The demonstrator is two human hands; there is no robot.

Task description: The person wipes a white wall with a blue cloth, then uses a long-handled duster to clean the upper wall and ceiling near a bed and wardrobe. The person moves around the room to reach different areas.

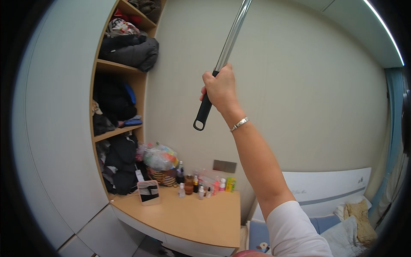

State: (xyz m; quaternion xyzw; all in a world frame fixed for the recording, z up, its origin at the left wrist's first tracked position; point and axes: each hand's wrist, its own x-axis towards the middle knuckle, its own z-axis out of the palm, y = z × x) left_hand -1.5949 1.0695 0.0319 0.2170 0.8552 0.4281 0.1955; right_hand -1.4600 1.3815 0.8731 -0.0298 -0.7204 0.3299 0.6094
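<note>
My right hand (221,85), raised in front of the wall, is wrapped around the black grip (205,110) of a long metal pole (234,33). The grip ends below my fist in a hanging loop. Tilted to the right, the shiny pole runs up past the top edge, so its far end is hidden. A silver bangle (240,123) circles my wrist, and a white sleeve (295,231) covers my upper arm. My left hand is out of view.
A wooden desk (192,218) holds a small framed mirror (149,192), several bottles (188,184) and a woven basket (162,176) with plastic bags. Clothes fill the open shelves (118,64) at left. At right stand a white headboard (327,186) and bedding; a light strip (385,29) runs overhead.
</note>
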